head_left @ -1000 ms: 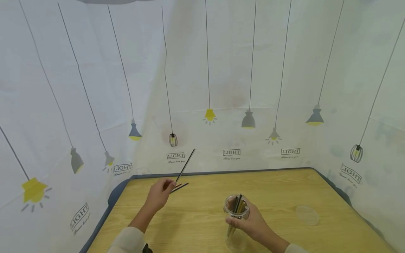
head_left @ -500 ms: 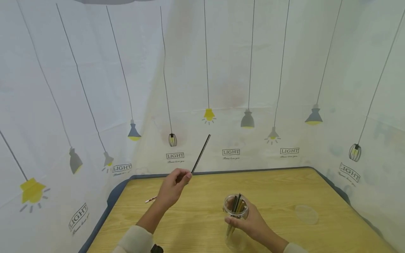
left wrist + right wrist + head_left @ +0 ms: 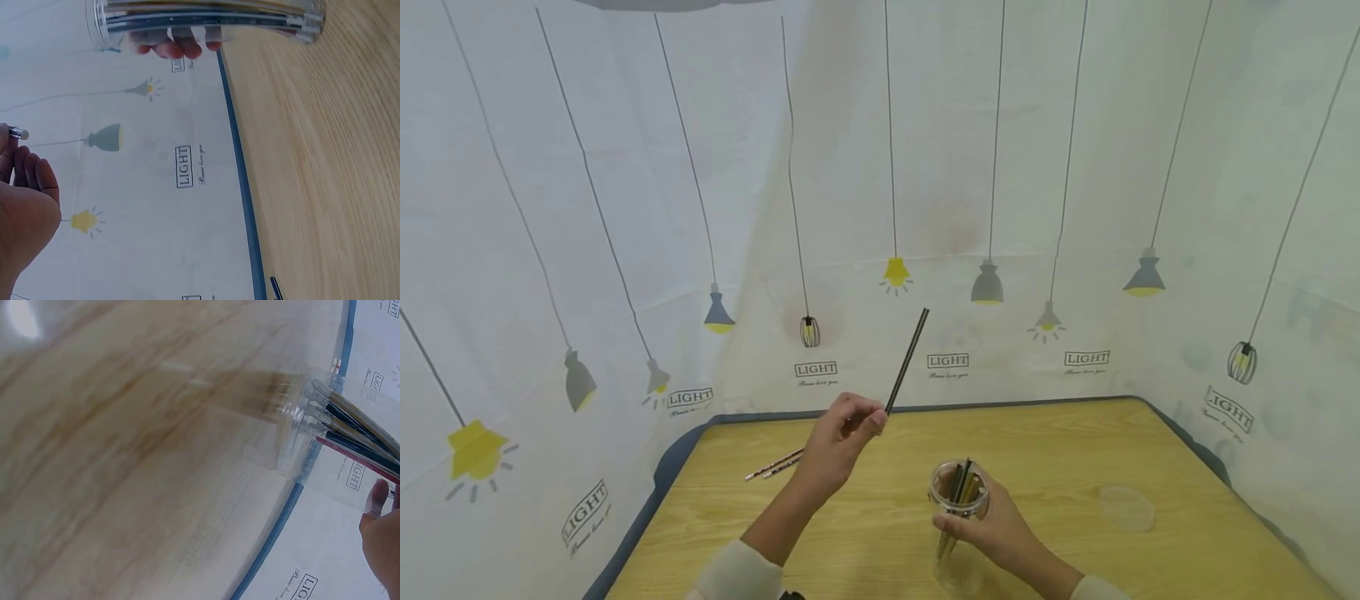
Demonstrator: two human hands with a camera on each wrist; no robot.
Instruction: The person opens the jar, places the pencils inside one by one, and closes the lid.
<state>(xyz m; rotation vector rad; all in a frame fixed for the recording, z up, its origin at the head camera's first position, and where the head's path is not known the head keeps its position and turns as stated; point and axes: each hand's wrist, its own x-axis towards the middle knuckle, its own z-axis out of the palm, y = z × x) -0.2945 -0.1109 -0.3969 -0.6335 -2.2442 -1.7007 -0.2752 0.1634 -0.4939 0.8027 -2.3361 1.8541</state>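
Observation:
My left hand (image 3: 842, 442) pinches a dark pencil (image 3: 907, 362) near its lower end between thumb and fingertips. The pencil slants up and to the right, raised above the table's far side, left of the jar. My right hand (image 3: 1003, 529) grips a clear round jar (image 3: 961, 573) from its right side, fingers wrapped behind it. Several dark and yellowish pencils (image 3: 964, 486) lean inside the lidless jar, a few ends at the rim. In the left wrist view the held pencil's pale end (image 3: 22, 134) shows at the fingers. Eraser ends (image 3: 319, 400) point to the jar's bottom in the right wrist view.
Two pencils (image 3: 778, 463) with pale ends lie on the wooden table (image 3: 1045, 458) behind my left forearm, partly hidden by it. A clear round lid (image 3: 1127, 509) lies flat right of the jar. A white lamp-printed sheet (image 3: 1075, 167) hangs around the table's far sides.
My left hand has moved right, carrying the pencil away from the two lying on the table, closer to the jar. My right hand and the jar have stayed in place.

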